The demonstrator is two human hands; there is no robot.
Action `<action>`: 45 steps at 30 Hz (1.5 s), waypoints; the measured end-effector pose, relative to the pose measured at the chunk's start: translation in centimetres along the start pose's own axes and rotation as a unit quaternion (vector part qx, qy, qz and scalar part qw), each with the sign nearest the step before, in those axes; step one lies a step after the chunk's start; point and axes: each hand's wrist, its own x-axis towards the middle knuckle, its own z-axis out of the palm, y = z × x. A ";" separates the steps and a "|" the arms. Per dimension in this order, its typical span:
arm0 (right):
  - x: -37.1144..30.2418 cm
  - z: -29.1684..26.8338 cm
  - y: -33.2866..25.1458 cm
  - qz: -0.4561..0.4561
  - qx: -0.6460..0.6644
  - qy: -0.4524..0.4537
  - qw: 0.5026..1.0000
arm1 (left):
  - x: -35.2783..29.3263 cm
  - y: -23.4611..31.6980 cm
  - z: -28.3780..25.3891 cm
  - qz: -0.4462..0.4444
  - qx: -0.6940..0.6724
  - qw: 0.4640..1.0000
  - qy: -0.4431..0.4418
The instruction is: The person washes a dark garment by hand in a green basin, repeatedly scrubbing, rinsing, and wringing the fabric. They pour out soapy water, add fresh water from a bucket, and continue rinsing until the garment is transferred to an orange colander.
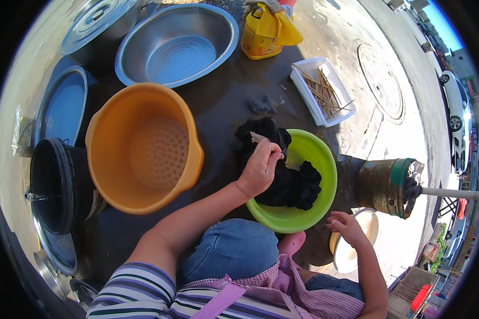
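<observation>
My left hand (261,167) reaches over a lime-green basin (327,183), its fingers pinched on a black cloth (298,183). Part of the cloth lies bunched inside the basin, and part rises over the basin's far left rim. A small pale strip (257,137) shows on the black fabric beside my fingers; whether it is a tag or lining I cannot make out. To the right of the basin, my right hand (348,228) is raised with loosely bent fingers apart and nothing in them. Below that hand stands a pale round bowl (368,226).
On the left stand an orange tub (143,133), a black bucket (50,186) and a blue-lit basin (64,106). Farther off are a large metal basin (176,45), a yellow jug (261,34) and a white tray (324,114) of thin sticks. A rusty can (383,186) holds a mop.
</observation>
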 end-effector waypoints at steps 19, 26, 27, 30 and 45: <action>2.6 -1.2 4.3 0.003 -0.206 0.041 0.978 | -10.1 11.3 -24.6 -0.277 -0.048 0.957 0.067; 1.6 2.2 0.8 -0.117 -0.385 -0.007 0.916 | -16.6 14.9 -31.9 -0.288 0.061 0.948 0.125; 0.8 3.3 -0.6 -0.116 -0.388 -0.015 0.914 | -17.2 15.4 -32.4 -0.281 0.076 0.947 0.134; 0.1 5.4 -3.6 -0.113 -0.414 -0.010 0.903 | -18.1 17.3 -33.7 -0.249 0.095 0.951 0.159; 4.0 14.9 -4.5 -0.298 -0.508 -0.062 0.806 | -20.4 10.1 -35.4 -0.560 -0.065 0.782 0.265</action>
